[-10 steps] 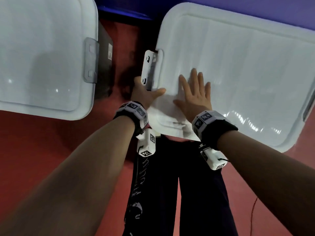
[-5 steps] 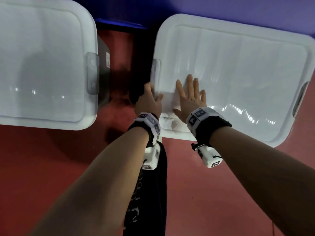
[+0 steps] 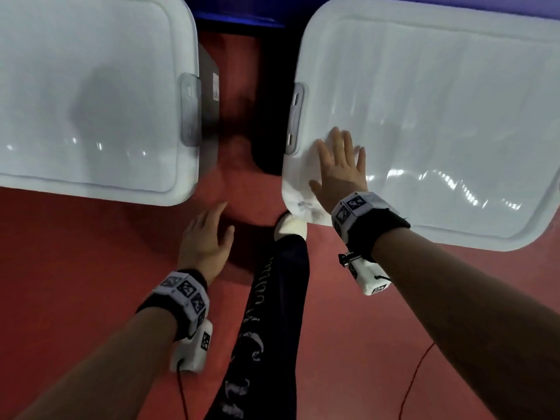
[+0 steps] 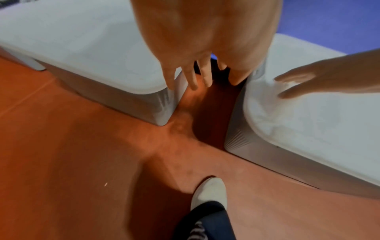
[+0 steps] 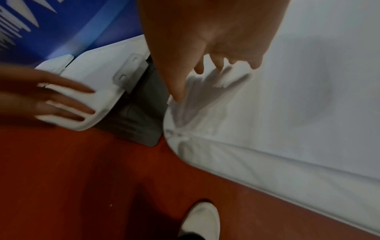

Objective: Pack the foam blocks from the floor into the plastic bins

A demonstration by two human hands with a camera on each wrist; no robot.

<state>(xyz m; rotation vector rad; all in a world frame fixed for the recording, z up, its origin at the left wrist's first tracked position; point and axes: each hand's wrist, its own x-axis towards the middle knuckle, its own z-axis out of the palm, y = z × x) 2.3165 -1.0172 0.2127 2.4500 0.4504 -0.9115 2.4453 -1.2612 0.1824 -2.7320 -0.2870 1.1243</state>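
Two plastic bins stand on the red floor, both with white lids on. No foam blocks show in any view. My right hand (image 3: 330, 162) lies palm down, fingers spread, on the near left corner of the right bin's lid (image 3: 439, 116); I cannot tell how hard it presses. The right bin's side latch (image 3: 295, 119) lies flat against the bin. My left hand (image 3: 215, 225) hovers with relaxed fingers over the floor gap between the bins, holding nothing. The left wrist view shows its fingers (image 4: 195, 78) hanging straight above that gap.
The left bin's lid (image 3: 91, 101) is on, with its grey latch (image 3: 190, 109) facing the gap. My white shoe (image 3: 291, 227) and dark trouser leg stand just before the right bin's corner. A blue wall (image 3: 242, 13) runs behind the bins. A red cable (image 3: 415, 374) lies at the near right.
My left hand came off the right bin's side latch and drew back toward me and to the left. The latch went from sticking out to lying flat. My right hand stayed on the lid.
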